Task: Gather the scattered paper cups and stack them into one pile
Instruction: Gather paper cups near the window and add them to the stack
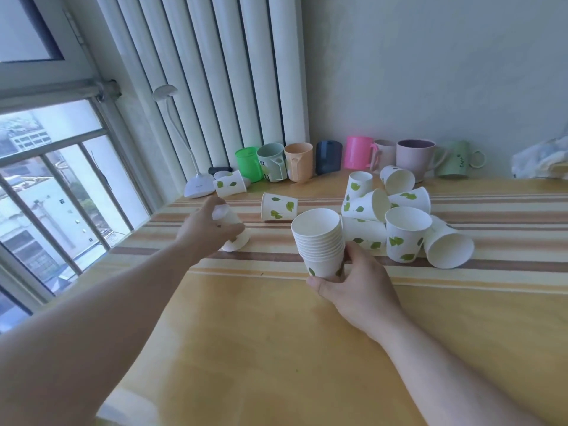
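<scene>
My right hand (pixel 358 285) grips the base of an upright stack of white paper cups with green leaves (pixel 319 241), just above the striped tablecloth. My left hand (pixel 207 227) closes over an upside-down paper cup (pixel 235 238) standing on the cloth to the left. Another cup (pixel 278 207) lies on its side behind the stack, and one more (pixel 230 183) lies by the lamp base. A cluster of several loose cups (pixel 399 216), some upright and some tipped, sits right of the stack.
A row of coloured plastic and ceramic mugs (pixel 347 156) lines the wall at the back. A white desk lamp (pixel 198 187) stands at the back left beside the radiator and window. Crumpled cloth (pixel 541 162) lies at the far right. The table (pixel 276 348) stretches toward me.
</scene>
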{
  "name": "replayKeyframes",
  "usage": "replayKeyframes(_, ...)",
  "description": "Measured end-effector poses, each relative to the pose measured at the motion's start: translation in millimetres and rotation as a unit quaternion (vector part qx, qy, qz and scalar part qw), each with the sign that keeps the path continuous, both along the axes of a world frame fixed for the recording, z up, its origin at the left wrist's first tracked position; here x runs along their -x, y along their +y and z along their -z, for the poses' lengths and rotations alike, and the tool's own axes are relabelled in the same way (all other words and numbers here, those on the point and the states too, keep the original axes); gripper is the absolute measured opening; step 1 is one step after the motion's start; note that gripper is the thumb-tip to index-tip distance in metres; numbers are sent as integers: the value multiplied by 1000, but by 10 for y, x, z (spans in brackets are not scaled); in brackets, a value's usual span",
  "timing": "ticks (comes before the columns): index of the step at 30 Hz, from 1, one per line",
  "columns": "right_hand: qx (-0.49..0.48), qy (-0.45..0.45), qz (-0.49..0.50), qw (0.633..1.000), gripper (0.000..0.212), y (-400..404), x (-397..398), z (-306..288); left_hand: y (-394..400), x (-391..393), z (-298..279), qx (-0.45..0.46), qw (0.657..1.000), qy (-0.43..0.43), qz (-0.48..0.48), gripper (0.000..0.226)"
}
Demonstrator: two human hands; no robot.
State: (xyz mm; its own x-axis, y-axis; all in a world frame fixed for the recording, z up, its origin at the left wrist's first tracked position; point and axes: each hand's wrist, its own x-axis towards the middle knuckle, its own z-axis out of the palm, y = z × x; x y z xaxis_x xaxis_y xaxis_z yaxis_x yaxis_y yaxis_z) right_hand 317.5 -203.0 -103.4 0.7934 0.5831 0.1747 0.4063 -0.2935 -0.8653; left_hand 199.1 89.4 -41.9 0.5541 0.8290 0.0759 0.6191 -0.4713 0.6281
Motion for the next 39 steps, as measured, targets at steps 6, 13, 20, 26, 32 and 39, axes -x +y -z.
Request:
replayKeyframes(6,1,3,-2,1000,43,-25,6,-18,-539,-138,-59,258,933,-250,23,67)
replayKeyframes(13,0,-2,-4,1000,45,-37,7,-23,-1207,-158,-537,412,814,-329,244,46)
replayKeyframes(20,8,-5,-5,1000,43,-39,11,-36,-1449,-283,-582,275,881,-235,306,56)
replayKeyframes(26,-13,8,0,1000,41,-34,-18,-16,-1420,-289,-268,288,881,-155,341,63)
replayKeyframes(32,-13,23,14,1000,39,-55,-62,1,-1003,-293,-231,209,917,-114,321,101)
replayKeyframes(39,-11,27,21,999,33,-35,-69,27,139,-697,-163,-14,994,-101,26,19)
